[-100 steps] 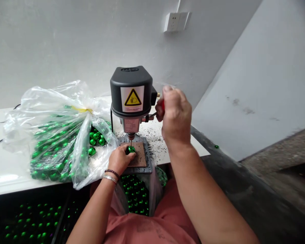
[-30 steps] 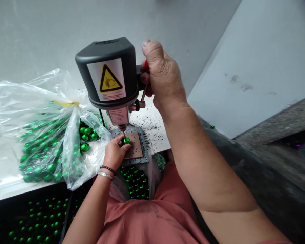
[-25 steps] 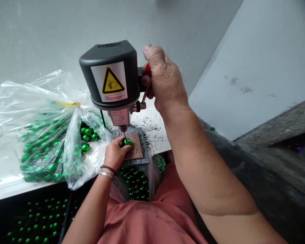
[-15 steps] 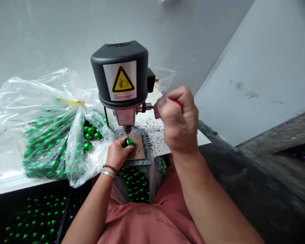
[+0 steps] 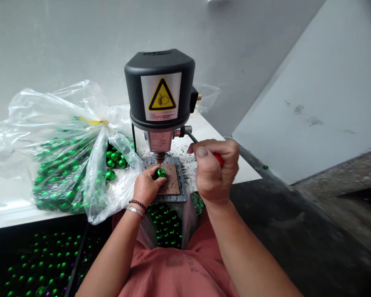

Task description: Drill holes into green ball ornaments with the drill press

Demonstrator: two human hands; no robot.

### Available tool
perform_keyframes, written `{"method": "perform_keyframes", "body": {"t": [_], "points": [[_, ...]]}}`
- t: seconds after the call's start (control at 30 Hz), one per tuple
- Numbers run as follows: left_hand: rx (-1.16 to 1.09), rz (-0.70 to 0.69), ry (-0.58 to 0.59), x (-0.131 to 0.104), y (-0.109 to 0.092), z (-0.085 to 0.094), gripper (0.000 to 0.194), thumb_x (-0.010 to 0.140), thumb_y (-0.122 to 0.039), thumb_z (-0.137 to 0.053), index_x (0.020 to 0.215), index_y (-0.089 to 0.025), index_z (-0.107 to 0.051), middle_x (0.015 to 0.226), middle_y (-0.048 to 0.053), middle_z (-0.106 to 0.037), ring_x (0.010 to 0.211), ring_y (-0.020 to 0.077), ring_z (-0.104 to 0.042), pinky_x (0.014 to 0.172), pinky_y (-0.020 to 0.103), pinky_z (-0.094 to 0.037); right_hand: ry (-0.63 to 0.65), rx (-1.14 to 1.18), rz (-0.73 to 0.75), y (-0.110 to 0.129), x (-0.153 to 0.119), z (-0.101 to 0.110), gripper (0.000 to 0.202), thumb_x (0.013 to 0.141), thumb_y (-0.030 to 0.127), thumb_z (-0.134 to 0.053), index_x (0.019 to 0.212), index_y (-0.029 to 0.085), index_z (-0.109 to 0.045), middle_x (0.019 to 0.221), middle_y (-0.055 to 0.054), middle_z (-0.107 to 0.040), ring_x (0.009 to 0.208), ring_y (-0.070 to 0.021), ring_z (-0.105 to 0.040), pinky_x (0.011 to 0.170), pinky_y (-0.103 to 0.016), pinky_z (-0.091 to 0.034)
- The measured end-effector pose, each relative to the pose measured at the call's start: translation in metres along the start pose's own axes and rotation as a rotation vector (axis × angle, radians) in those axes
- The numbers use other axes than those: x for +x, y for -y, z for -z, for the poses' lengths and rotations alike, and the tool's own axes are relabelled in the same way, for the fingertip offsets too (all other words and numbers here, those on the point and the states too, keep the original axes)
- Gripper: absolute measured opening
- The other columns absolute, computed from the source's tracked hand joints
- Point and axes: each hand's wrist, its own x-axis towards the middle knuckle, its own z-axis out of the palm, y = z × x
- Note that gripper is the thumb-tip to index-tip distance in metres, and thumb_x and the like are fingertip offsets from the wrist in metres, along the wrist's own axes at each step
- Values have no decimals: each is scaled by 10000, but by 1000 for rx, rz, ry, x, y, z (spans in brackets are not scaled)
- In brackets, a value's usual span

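A black bench drill press (image 5: 159, 90) with a yellow warning sign stands on the white table. Below its chuck, a shiny green ball (image 5: 161, 173) rests on a brown board (image 5: 172, 185) over the grey base. My left hand (image 5: 146, 184) pinches this ball from the left, thumb in front and finger behind. The thin drill bit (image 5: 160, 166) points down at the top of the ball; whether it has entered I cannot tell. My right hand (image 5: 218, 169) is wrapped round the red knob of the feed lever (image 5: 191, 137), to the right of the machine.
A clear plastic bag (image 5: 64, 173) full of green balls, tied with yellow, lies left of the drill. Loose balls (image 5: 110, 175) sit by its opening. Dark shavings are scattered across the table (image 5: 204, 128). More green balls (image 5: 165, 225) lie below the table edge and in a dark tray.
My right hand has pulled the feed lever downward and towards me. My left hand still holds the ball under the bit. The whole view has shifted slightly.
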Motion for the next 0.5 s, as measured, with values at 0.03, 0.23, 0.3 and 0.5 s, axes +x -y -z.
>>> {"method": "perform_keyframes", "body": {"t": [0.03, 0.23, 0.3, 0.5], "points": [[17, -8, -1, 0, 0, 0, 418, 640, -275, -685, 1055, -230, -659, 1071, 59, -676, 1013, 229, -594, 915, 328, -400, -13, 23, 14, -2, -2, -1, 47, 786, 242, -499, 766, 252, -458, 674, 41, -516, 624, -92, -509, 620, -290, -445], [66, -36, -12, 0, 1, -1, 395, 661, -282, -670, 1052, -223, -654, 1064, 69, -677, 1010, 229, -594, 906, 331, -403, -19, 144, 19, -19, -17, -3, 19, 796, 255, -459, 791, 267, -446, 645, 41, -473, 625, -107, -495, 655, -328, -461], [47, -29, -15, 0, 2, -1, 397, 654, -283, -674, 1046, -221, -655, 1070, 71, -674, 1016, 231, -591, 906, 329, -401, -24, 171, -21, -20, -20, -2, 20, 793, 252, -462, 787, 265, -448, 637, 39, -464, 646, -113, -513, 657, -330, -459], [46, -51, -3, 0, 1, -2, 358, 658, -289, -649, 1005, -203, -654, 977, 52, -688, 888, 201, -609, 823, 303, -427, -49, -52, -35, 10, 22, -10, 236, 836, 381, -430, 668, 215, -428, 541, 38, -400, 497, -81, -396, 502, -261, -341]]}}
